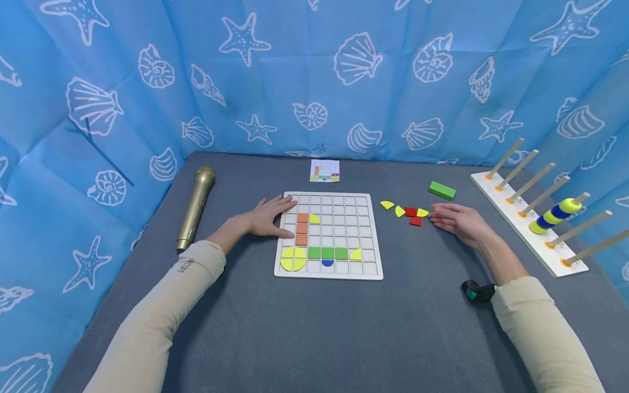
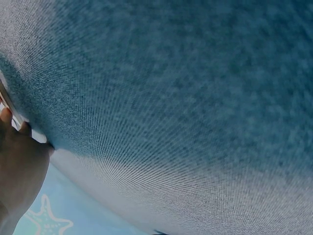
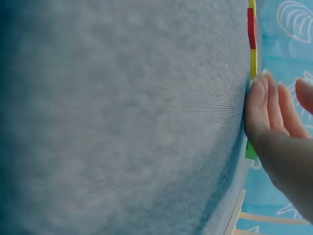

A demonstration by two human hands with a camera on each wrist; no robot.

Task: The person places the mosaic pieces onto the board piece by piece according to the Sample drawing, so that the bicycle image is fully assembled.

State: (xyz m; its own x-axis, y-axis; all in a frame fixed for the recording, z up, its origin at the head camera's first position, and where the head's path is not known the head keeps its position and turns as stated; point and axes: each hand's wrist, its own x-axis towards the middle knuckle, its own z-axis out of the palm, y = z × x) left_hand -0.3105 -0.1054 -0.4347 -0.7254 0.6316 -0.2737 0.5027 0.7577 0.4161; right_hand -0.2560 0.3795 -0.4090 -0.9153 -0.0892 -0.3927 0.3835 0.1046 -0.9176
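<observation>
A white grid board [image 1: 339,210] lies flat on the table. My left hand [image 1: 267,217] rests along its left edge with fingers and thumb spread; the left wrist view shows the same hand [image 2: 22,169]. On the board sit orange squares [image 1: 302,229], green squares [image 1: 327,253], a blue half circle [image 1: 327,263], a yellow circle made of quarters [image 1: 293,259] and single yellow quarters [image 1: 356,255]. Loose red pieces [image 1: 410,211] and yellow quarter pieces [image 1: 387,204] lie right of it. My right hand [image 1: 462,222] stands beside them, fingers relaxed, fingertips by the nearest yellow quarter [image 1: 422,213].
A small pattern card [image 1: 325,170] lies behind the board. At the far left is a gold microphone [image 1: 195,208]. A green block [image 1: 441,190] lies beyond my right hand, and a white peg stand [image 1: 530,226] with yellow and blue rings [image 1: 555,215] stands at right.
</observation>
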